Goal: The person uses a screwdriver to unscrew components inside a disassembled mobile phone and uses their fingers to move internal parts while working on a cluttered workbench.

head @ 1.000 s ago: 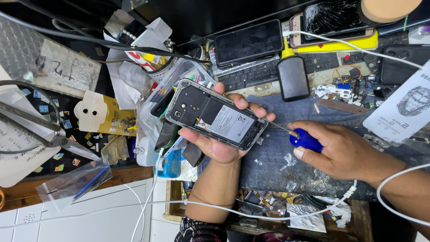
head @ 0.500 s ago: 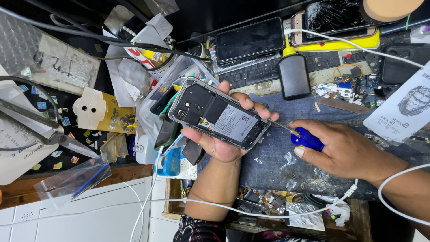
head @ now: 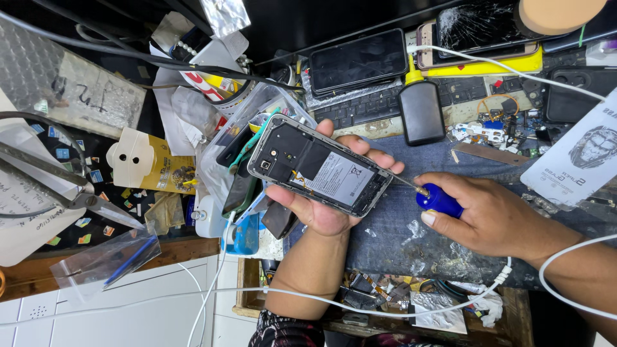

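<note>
The left hand [head: 321, 209] is cradling an opened phone [head: 318, 165] while the right hand [head: 495, 215] is pressing a blue-handled screwdriver [head: 432, 196] against its edge.

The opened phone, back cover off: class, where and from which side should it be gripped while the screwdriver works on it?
Grip the opened phone by its long edges from underneath, as the left hand does: exposed internals face up, and the right hand's screwdriver needs its end clear.

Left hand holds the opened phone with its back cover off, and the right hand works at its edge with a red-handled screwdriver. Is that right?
Not quite: the head view shows the screwdriver handle is blue, not red. The rest holds: the left hand cradles the opened phone, and the right hand brings the tip to its edge.
</note>
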